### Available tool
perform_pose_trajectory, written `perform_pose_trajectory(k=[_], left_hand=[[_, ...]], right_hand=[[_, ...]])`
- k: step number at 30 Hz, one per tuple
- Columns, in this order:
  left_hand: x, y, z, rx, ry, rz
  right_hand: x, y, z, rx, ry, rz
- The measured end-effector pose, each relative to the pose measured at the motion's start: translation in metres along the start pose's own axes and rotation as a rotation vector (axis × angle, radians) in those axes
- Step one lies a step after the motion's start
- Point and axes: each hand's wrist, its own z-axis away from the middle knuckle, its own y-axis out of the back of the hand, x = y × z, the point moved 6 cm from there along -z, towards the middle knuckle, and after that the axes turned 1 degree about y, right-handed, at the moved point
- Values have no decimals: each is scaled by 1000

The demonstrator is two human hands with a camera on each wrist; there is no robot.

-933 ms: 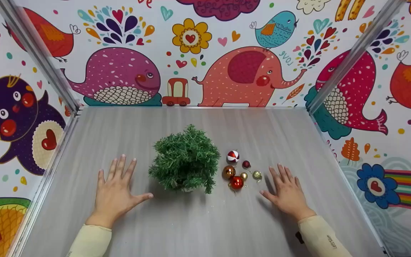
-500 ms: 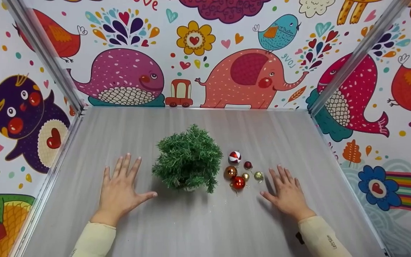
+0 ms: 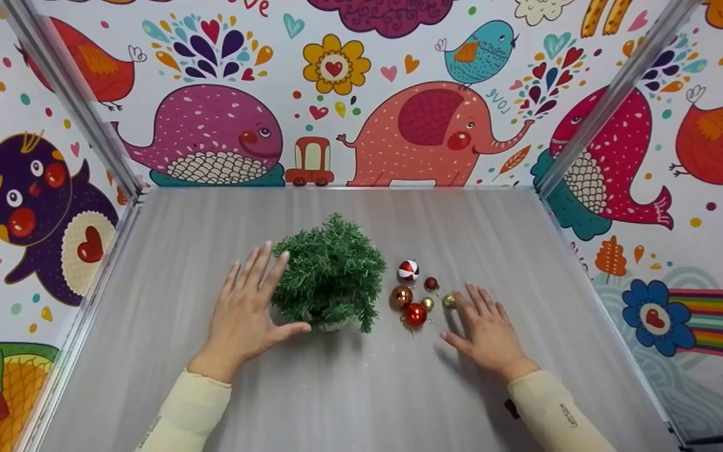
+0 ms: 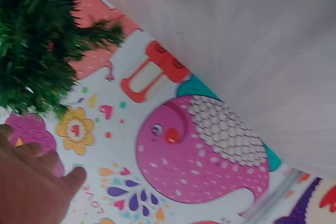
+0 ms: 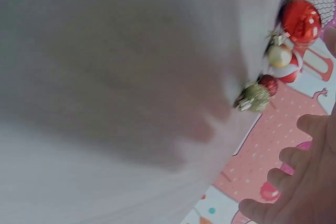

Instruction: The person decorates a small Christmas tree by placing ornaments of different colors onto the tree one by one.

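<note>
A small green artificial Christmas tree [image 3: 330,273] stands mid-table, its pale base partly showing beneath the branches. My left hand [image 3: 245,314] is spread at the tree's left side, fingers straight; whether it touches the branches I cannot tell. In the left wrist view the tree [image 4: 37,35] rises above the left hand [image 4: 34,187]. To the tree's right lies a cluster of baubles: a red-and-white one [image 3: 408,270], a brown one [image 3: 401,297], a shiny red one [image 3: 415,315] and smaller ones. My right hand [image 3: 490,333] hovers with spread fingers beside the gold-green bauble [image 3: 449,301], holding nothing.
The grey wood-grain tabletop [image 3: 361,402] is enclosed by printed cartoon walls [image 3: 211,138] at the back and both sides. Metal posts [image 3: 79,100] stand at the back corners. Light sleeves [image 3: 195,405] cover both forearms.
My left hand has moved right and forward, from the bare tabletop to the tree's left side. The right hand has shifted slightly left toward the baubles. Tree and baubles stay in place.
</note>
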Motion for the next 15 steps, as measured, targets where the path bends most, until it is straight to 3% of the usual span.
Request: perform_pose_trajectory(k=[5, 15], left_hand=[[11, -6, -11, -4, -46, 28], [21, -17, -13, -8, -51, 36]], right_hand=[[-21, 0, -13, 23, 62, -30], [-53, -13, -24, 54, 162, -23]])
